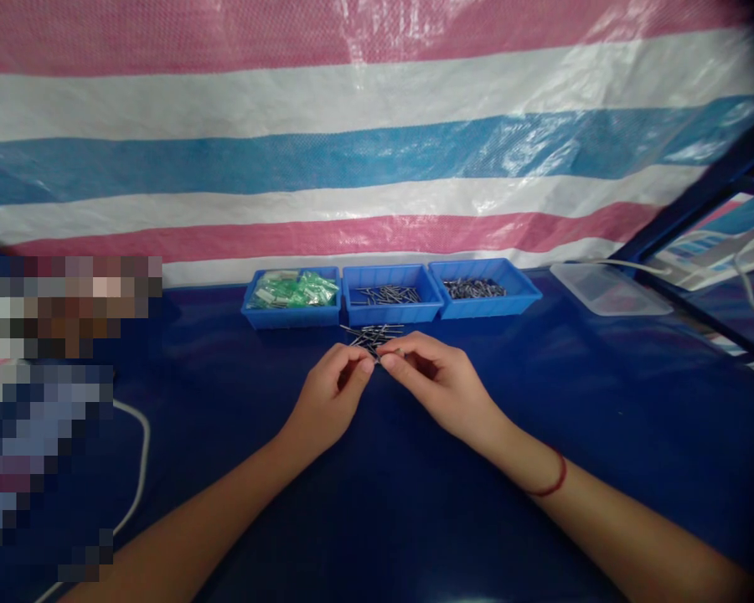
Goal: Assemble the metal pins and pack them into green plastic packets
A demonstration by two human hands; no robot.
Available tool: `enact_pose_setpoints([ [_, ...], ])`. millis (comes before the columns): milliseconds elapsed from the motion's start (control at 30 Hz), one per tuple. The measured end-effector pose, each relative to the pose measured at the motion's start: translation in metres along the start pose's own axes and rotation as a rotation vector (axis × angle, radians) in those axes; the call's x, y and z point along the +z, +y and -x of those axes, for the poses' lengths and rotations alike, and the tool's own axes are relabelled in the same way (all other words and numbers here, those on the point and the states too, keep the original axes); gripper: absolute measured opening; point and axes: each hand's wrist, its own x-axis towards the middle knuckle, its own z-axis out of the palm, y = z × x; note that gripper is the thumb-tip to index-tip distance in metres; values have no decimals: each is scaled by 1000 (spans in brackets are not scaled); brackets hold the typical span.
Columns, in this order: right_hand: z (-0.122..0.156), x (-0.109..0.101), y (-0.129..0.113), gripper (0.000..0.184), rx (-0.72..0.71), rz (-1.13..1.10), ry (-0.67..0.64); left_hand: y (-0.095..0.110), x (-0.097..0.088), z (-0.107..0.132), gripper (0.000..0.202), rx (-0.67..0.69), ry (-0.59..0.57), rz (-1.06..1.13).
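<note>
I see 1 pile of thin pins (369, 337) lying mostly sideways by 3 blue bins (393, 315), left hand (332, 385) and right hand (445, 381) pinched close, on what I can't tell.

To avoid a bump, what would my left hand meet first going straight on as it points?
Probably your right hand, close ahead of your left hand. The loose metal pins lie near both, but depth is unclear.

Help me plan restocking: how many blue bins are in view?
3, in a row across the table: left bin with green packets, middle bin with thin metal rods, right bin with small metal pieces. Pixelation at left may hide others.
</note>
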Motion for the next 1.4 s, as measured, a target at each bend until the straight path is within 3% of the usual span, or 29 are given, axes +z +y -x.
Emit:
enact_pose_setpoints([
  [233, 0, 0, 2, 10, -22, -28, 56, -4, -1, 0, 18, -31, 32, 30],
  [633, 4, -2, -5, 6, -127, 57, 25, 5, 0, 4, 13, 141, 0, -19],
  [867, 2, -3, -6, 6, -118, 90, 9, 4, 0, 4, 8, 161, 90, -28],
  [1133, -1, -5, -2, 14, -162, 219, -132, 6, -5, 3, 9, 165, 123, -51],
  [1233, -8, -12, 3, 19, -122, 171, 12, 4, -10, 1, 17, 203, 114, -108],
  [1400, -33, -46, 29, 30, 70, -12, 535, -5, -18, -6, 18, 262, 46, -320],
])
